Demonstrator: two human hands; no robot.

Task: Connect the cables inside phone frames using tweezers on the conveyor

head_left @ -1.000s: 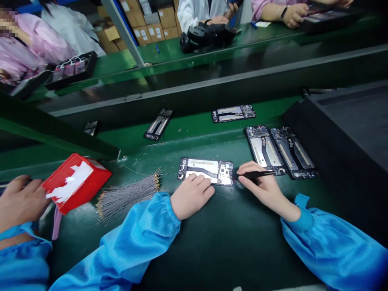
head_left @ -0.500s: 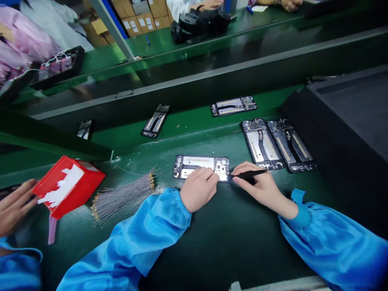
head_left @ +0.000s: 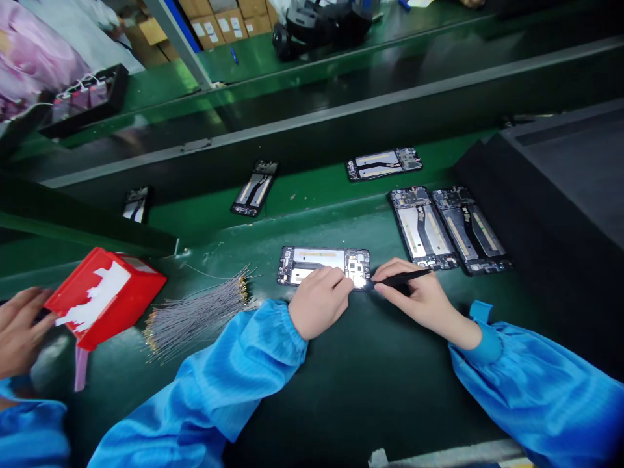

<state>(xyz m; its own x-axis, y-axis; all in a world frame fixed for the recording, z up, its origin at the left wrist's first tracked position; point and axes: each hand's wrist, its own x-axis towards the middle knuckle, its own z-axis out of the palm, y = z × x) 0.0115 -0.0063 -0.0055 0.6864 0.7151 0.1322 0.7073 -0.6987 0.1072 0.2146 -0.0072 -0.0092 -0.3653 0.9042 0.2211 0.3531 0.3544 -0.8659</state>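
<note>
An opened black phone chassis with a silver battery plate and exposed circuit board (head_left: 322, 266) is being kept flat on the dark green worktop (head_left: 370, 383), just in front of the person. It is being pressed down by the left hand (head_left: 319, 303), whose fingers are curled together over its near edge, close to the bright board section at its right end. A slim black pair of tweezers (head_left: 400, 278) is being pinched in the right hand (head_left: 419, 300), the grip being closed around the tool, and the tip is being held at the right end of the chassis; whether it is touching the board cannot be told. Compared with half a second ago, both hands and the chassis are being found in nearly the same places, the chassis lying just as it did. Since a second ago the left hand has been slid rightwards along the near edge towards the board. A loose bundle of thin grey wires with gold tips (head_left: 199, 315) is lying to the left of the chassis, beside a red plastic box (head_left: 104, 296). Two further opened phone chassis (head_left: 448, 229) are lying side by side to the right, well apart from the hands. A co-worker's hand (head_left: 19, 328) is being held at the far left, lower than before.
</note>
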